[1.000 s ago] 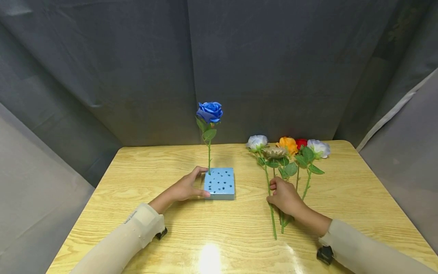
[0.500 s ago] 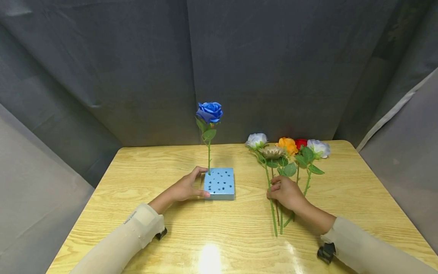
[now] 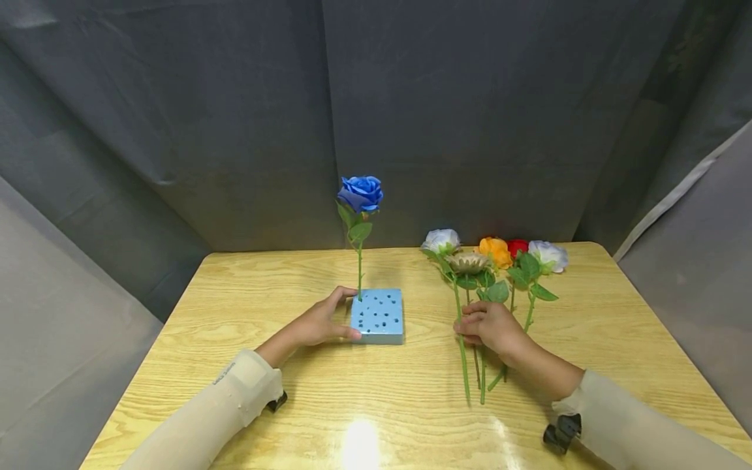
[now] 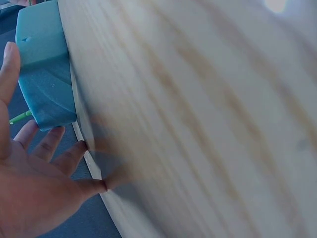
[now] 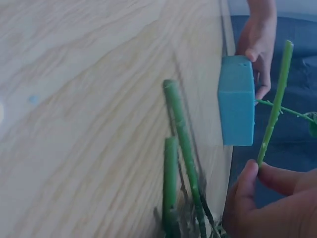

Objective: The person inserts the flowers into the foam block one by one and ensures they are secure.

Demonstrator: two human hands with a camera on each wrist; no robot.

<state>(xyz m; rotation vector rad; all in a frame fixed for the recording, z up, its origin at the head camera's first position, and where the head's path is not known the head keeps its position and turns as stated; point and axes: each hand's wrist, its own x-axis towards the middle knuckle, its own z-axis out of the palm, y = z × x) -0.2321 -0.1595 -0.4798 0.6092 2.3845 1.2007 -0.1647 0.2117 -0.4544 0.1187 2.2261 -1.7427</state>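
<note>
On the table, the foam block was gripped by the left hand; the white rose, pinched by the right hand, was best lifted clear.

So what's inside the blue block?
A blue rose stands with its stem in the blue block, near its far left corner. The stem's lower end is covered, so its depth can't be seen.
</note>
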